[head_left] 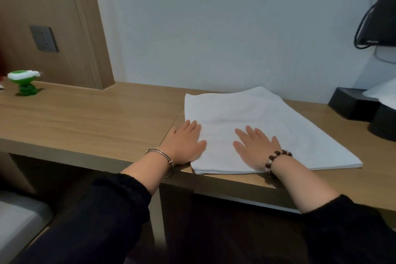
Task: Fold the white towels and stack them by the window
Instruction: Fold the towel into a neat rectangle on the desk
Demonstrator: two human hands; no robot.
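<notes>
White towel (267, 126), one in number and folded to a flat oblong, lies on the right half of a wooden counter (85, 118). Its near left corner sits at the counter's front edge and its far edge is close to the pale wall (214, 28). Two hands rest palm down on it. The left hand (184, 143) straddles the towel's left edge, heel on bare wood, thumb and fingertips on the cloth. The right hand (257, 148) lies wholly on the towel near the front edge. Each grip is spread flat, fingers straight and slightly fanned, pinching nothing. One silver bangle (162, 154) circles the left wrist and one bead bracelet (278, 159) the right; both sleeves are black.

At the counter's far left corner stands a single green-and-white figurine (23, 83), blurred, below one grey wall socket (44, 38) set in a wood panel (53, 6). At the right edge sit two black boxes (351, 105), with one white sheet (383, 92) lying across them; whether it is cloth or paper cannot be told. Black cables (364, 28) hang above, at the upper right.
</notes>
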